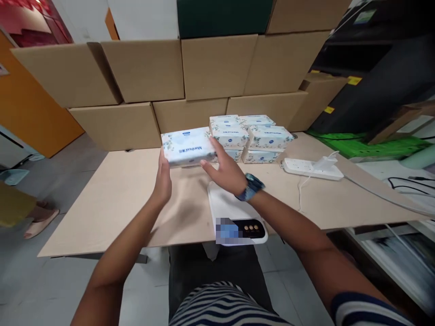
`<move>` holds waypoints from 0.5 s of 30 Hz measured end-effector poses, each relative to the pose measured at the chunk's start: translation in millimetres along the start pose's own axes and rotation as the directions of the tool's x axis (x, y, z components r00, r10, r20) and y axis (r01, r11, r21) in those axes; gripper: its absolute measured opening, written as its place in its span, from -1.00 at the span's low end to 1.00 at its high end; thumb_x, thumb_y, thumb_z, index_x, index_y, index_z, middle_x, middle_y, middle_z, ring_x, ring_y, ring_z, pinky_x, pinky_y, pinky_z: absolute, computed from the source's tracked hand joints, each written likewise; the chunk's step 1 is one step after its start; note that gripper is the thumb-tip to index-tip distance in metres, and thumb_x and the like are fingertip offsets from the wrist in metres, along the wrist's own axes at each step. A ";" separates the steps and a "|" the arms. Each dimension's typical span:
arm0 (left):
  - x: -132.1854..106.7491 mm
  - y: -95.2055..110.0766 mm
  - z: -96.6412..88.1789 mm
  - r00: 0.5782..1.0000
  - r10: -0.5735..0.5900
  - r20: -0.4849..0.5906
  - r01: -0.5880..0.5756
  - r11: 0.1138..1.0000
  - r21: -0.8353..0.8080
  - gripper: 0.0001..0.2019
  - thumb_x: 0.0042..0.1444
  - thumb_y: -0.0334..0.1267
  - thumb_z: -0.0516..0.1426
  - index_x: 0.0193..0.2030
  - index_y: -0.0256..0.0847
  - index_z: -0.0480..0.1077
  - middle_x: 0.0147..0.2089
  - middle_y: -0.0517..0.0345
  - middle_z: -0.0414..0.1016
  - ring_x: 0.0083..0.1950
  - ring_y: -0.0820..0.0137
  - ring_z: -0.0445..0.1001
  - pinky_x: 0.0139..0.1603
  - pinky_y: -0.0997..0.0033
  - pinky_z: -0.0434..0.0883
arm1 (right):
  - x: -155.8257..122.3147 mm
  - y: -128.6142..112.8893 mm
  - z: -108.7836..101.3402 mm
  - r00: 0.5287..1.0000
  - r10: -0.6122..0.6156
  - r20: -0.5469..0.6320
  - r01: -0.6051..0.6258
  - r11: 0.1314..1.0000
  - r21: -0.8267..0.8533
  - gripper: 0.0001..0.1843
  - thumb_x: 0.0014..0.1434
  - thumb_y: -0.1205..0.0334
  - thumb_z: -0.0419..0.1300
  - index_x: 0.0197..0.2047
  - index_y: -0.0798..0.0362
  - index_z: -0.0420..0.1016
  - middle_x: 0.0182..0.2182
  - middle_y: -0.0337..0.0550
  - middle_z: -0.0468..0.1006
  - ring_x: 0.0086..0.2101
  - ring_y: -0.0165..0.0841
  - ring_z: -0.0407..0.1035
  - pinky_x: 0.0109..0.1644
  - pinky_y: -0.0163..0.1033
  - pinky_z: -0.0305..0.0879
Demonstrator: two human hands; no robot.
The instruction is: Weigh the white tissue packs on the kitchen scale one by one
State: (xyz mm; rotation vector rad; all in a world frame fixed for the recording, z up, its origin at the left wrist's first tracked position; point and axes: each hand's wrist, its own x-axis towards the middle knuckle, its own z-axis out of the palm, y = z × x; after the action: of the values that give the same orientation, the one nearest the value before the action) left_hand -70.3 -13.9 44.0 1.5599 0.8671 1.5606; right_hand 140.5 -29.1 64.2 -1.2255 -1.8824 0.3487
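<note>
A white and pale blue tissue pack (186, 146) with leaf print is held up over the table between both my hands. My left hand (163, 181) presses along its left end, fingers together. My right hand (224, 168) grips the right end, thumb at the lower front edge and fingers along the side. Right behind that hand, several matching tissue packs (268, 137) stand stacked in two columns. Below my right wrist lies a white digital scale (226, 203) with a black button panel; its display is blurred out.
Cardboard boxes (217, 68) are piled along the table's back edge. A white power strip (311, 169) with a plugged-in adapter and cable lies at the right of the wooden table (112, 199). A person's foot (41, 224) shows on the floor at far left.
</note>
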 end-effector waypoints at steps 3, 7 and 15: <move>48.4 -23.9 -10.5 0.987 -0.110 0.119 0.117 0.992 -0.050 -0.18 0.36 0.46 -0.16 0.48 -0.02 0.32 0.54 0.09 0.39 0.70 0.10 0.07 0.68 -0.04 0.09 | 47.7 -0.1 31.7 0.998 0.055 -0.041 -0.064 0.962 -0.266 -0.26 0.39 0.11 0.13 0.54 0.23 0.20 0.50 0.39 0.26 0.47 0.14 0.20 0.58 0.40 -0.04; 72.7 -54.5 -9.9 0.955 -0.178 0.237 0.183 0.983 -0.001 -0.24 0.36 0.40 -0.07 0.45 -0.08 0.33 0.54 0.03 0.38 0.66 0.08 0.17 0.65 -0.01 0.16 | 64.6 -0.2 71.1 0.999 0.003 -0.054 -0.029 0.879 -0.476 -0.42 0.40 0.26 0.10 0.42 0.28 0.41 0.47 0.45 0.29 0.49 0.20 0.12 0.55 0.52 -0.18; 75.0 -95.9 -11.7 0.986 -0.161 0.043 0.144 0.954 0.264 -0.27 0.44 0.25 -0.03 0.56 -0.13 0.06 0.66 -0.14 0.10 0.71 0.08 0.00 0.68 -0.02 0.03 | 84.2 0.0 84.3 0.980 0.000 0.197 0.119 0.797 -0.593 -0.29 0.39 0.45 0.02 0.57 0.18 0.15 0.56 0.31 0.14 0.54 0.06 0.06 0.56 0.47 -0.08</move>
State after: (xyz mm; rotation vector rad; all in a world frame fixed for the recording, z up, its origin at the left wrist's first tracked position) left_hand -75.6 98.8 -3.2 1.6717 1.1656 1.3198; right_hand 61.7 59.7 54.7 -1.5809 -2.2871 -0.2109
